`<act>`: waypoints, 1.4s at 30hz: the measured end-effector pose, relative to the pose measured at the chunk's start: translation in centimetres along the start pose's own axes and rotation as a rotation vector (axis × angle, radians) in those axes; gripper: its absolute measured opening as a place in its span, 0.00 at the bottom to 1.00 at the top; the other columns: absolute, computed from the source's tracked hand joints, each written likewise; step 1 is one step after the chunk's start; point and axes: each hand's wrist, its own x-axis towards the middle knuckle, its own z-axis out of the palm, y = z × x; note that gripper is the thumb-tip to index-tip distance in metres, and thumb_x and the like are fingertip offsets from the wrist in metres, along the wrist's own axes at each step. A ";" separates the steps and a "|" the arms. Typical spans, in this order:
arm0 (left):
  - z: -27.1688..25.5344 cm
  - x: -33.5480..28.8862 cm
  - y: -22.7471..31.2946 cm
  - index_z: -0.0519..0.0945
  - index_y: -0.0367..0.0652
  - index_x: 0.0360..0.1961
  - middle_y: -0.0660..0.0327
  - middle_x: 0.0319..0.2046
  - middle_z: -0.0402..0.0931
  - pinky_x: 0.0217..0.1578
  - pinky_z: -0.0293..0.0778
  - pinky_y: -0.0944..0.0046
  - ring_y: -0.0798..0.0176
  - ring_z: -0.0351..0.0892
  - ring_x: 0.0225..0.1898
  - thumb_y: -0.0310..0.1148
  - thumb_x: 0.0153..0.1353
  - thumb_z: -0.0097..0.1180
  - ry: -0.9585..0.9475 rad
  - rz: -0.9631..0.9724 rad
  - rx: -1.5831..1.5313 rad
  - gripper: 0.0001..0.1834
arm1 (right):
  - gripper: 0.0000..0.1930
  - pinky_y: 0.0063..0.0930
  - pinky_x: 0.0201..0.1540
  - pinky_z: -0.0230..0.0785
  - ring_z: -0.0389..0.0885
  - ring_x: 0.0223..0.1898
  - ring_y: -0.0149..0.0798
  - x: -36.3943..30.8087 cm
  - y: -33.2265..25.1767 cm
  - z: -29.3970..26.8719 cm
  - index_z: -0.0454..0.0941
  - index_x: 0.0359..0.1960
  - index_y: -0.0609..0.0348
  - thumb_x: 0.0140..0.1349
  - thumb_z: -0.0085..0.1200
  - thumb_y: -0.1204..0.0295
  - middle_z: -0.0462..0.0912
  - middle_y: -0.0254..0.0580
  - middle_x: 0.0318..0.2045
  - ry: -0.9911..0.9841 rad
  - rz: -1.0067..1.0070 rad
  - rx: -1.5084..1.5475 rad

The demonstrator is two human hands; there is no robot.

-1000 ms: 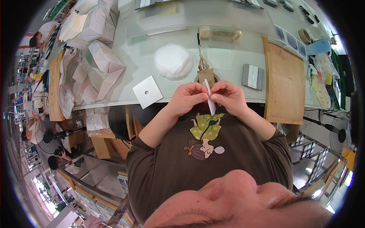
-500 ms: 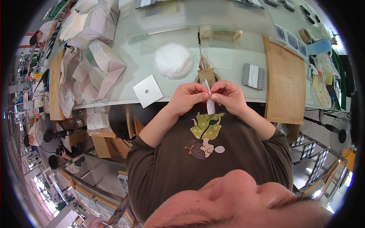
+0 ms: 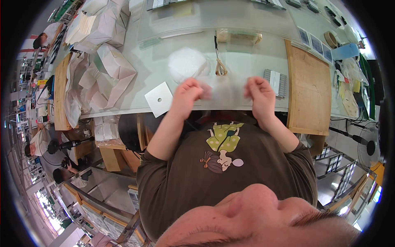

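Observation:
Between my two hands stretches a thin whitish sheet (image 3: 228, 89), smeared by motion and see-through. My left hand (image 3: 187, 96) pinches its left side, the fingertips blurred. At the opposite side my right hand (image 3: 260, 94) has its fingers closed on the edge. Just beyond my left hand lies a round white pile of thin material (image 3: 185, 64). A white square plate with a small centre hole (image 3: 159, 99) rests at the table's front edge, left of that hand. Past the sheet lies a slim tool with tan wrapped handles (image 3: 220, 68). To the right is a grey ribbed block (image 3: 275, 82).
Crumpled white paper bags (image 3: 109, 68) fill the left side. A wooden board (image 3: 308, 88) stands at the right, with a tape roll (image 3: 330, 39) and a blue container (image 3: 345, 51) beyond. Across the back runs a clear raised panel (image 3: 218, 18). A fan (image 3: 367, 144) stands far right.
My hands have moved apart and slightly away from my body. The narrow folded white strip between them now shows as a wide blurred sheet. The brown block beneath is hidden.

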 end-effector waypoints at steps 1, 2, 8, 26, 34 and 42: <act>-1.6 0.4 0.9 0.74 0.39 0.32 0.60 0.33 0.77 0.37 0.74 0.64 0.66 0.76 0.32 0.25 0.58 0.50 0.022 0.007 0.045 0.02 | 0.05 0.17 0.31 0.69 0.76 0.27 0.25 0.5 -0.3 -0.5 0.75 0.41 0.61 0.66 0.51 0.74 0.79 0.34 0.29 0.103 -0.001 0.044; -3.0 0.9 1.8 0.74 0.39 0.32 0.59 0.32 0.76 0.37 0.74 0.62 0.65 0.76 0.31 0.25 0.56 0.50 0.051 0.016 0.091 0.03 | 0.05 0.18 0.30 0.69 0.76 0.26 0.25 1.0 -0.5 -1.0 0.76 0.40 0.60 0.66 0.51 0.73 0.80 0.34 0.29 0.198 -0.001 0.090; -4.0 4.1 2.2 0.75 0.38 0.36 0.62 0.31 0.75 0.31 0.70 0.68 0.67 0.73 0.27 0.33 0.58 0.57 0.711 0.634 1.181 0.10 | 0.08 0.18 0.29 0.70 0.77 0.27 0.26 1.0 -0.4 -0.8 0.73 0.46 0.61 0.67 0.49 0.74 0.82 0.38 0.33 0.093 0.012 0.017; 2.0 1.6 -2.6 0.69 0.35 0.52 0.66 0.24 0.75 0.26 0.68 0.74 0.75 0.71 0.23 0.30 0.51 0.67 0.190 0.072 0.758 0.28 | 0.24 0.12 0.28 0.63 0.68 0.25 0.18 0.8 1.3 -0.1 0.69 0.55 0.64 0.55 0.60 0.79 0.74 0.28 0.27 -0.057 0.022 -0.486; 2.6 1.9 -2.1 0.70 0.36 0.52 0.63 0.22 0.75 0.28 0.70 0.70 0.71 0.74 0.24 0.34 0.48 0.69 0.217 0.071 0.924 0.31 | 0.26 0.11 0.27 0.60 0.65 0.24 0.17 0.5 1.5 -0.5 0.69 0.55 0.64 0.53 0.62 0.78 0.70 0.25 0.23 -0.029 0.024 -0.529; 2.6 2.1 -1.7 0.71 0.36 0.51 0.63 0.22 0.76 0.30 0.71 0.69 0.69 0.75 0.25 0.37 0.47 0.69 0.240 0.085 0.989 0.32 | 0.25 0.11 0.26 0.59 0.64 0.23 0.17 0.5 2.0 -0.5 0.70 0.54 0.65 0.53 0.62 0.78 0.69 0.25 0.23 -0.006 -0.006 -0.512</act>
